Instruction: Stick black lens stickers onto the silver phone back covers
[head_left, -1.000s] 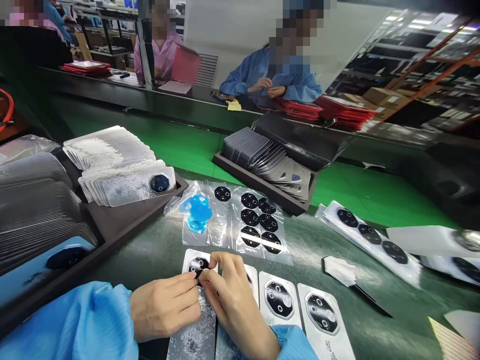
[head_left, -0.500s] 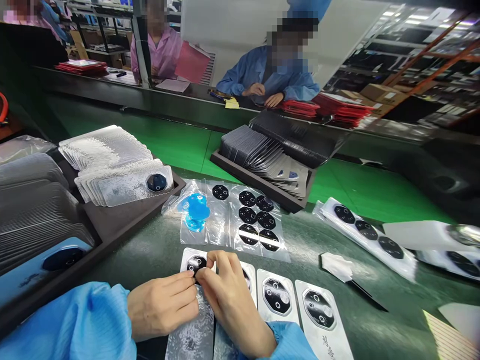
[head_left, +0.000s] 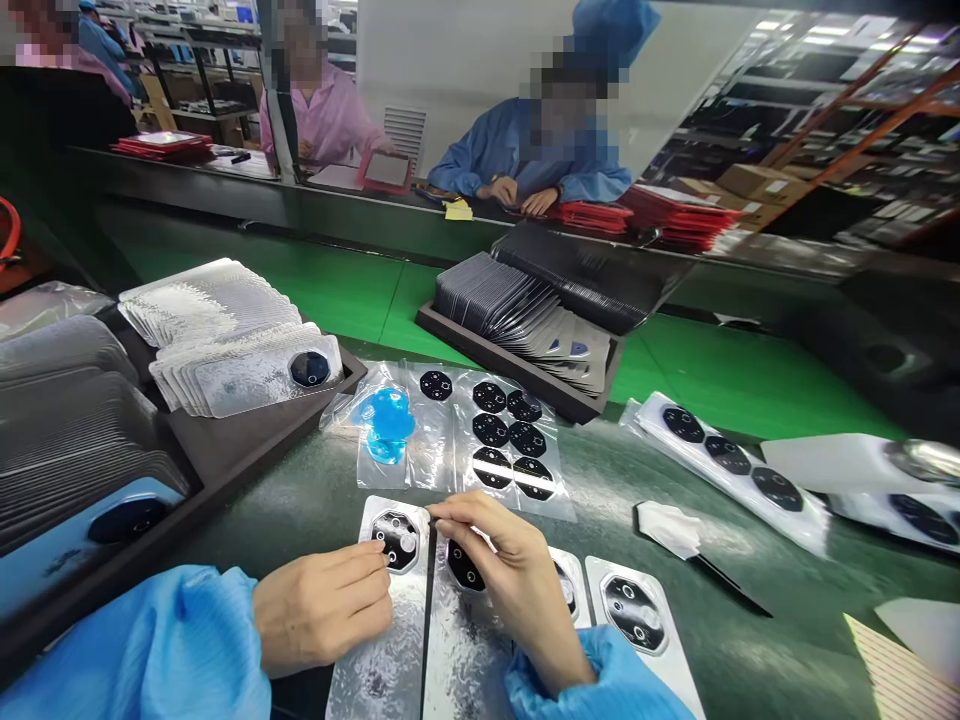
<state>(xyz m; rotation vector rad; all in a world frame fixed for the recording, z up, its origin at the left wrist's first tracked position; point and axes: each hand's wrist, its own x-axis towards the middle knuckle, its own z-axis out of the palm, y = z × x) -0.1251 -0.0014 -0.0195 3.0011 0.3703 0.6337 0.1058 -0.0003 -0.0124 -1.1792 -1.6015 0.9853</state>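
Several silvery phone-back panels lie side by side at the front, each with a black octagonal camera piece. My left hand (head_left: pixel 326 605) rests on the leftmost panel (head_left: pixel 386 640), its fingers pressed together at the edge of the black piece (head_left: pixel 395 541). Above the second panel (head_left: pixel 461 650) is my right hand (head_left: pixel 506 570), thumb and forefinger pinched near that panel's top left corner; what they hold, if anything, is too small to make out. My right hand partly covers the second and third panels. The rightmost panel (head_left: pixel 641 630) is largely uncovered.
Behind the hands lie a clear sheet of black discs (head_left: pixel 529 440) and blue film pieces (head_left: pixel 390 425). Trays of panels stand left (head_left: pixel 225 450) and behind (head_left: pixel 517 365). A knife (head_left: pixel 731 585) with white wrapping lies right. People sit across the bench.
My right hand has moved right, off the leftmost panel's black piece, to the second panel. My left hand has barely moved. Across the bench, a person in pink has lowered a red-framed item.
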